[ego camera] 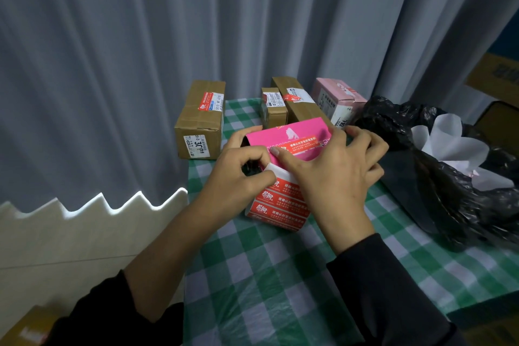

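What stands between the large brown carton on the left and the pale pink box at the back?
Head view: a small brown parcel and a longer brown parcel, side by side.

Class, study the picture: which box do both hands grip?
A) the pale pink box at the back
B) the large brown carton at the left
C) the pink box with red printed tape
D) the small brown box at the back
C: the left hand and the right hand both grip the pink box, which stands on the checked tablecloth.
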